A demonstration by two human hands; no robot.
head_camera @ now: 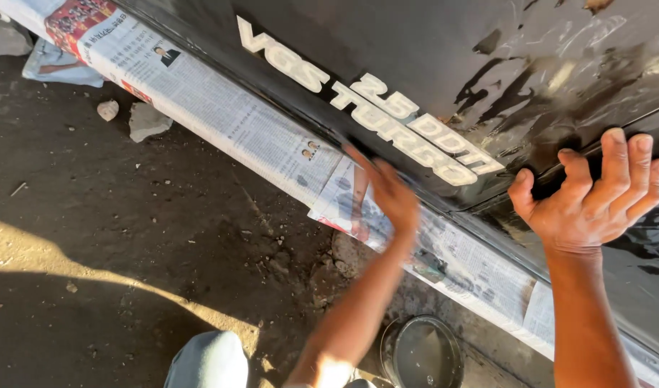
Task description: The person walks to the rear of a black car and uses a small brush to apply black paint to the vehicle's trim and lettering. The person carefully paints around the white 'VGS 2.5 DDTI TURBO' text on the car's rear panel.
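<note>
My right hand (591,197) lies flat on the black car panel (430,50), fingers (616,162) spread and hooked over the seam there — it looks like a brace that steadies me as I crouch. My left hand (387,194) is lower on the panel, just under the raised white lettering (372,108), and it is blurred; I cannot tell whether it is spread or pinching anything. Newspaper (221,108) runs taped along the panel's bottom edge, likely as masking for the sill. Below the panel, near my left forearm, a dark round container (423,356) sits on the dirt ground (114,215) — close enough to reach. My knee (207,359) shows beneath the panel too.
</note>
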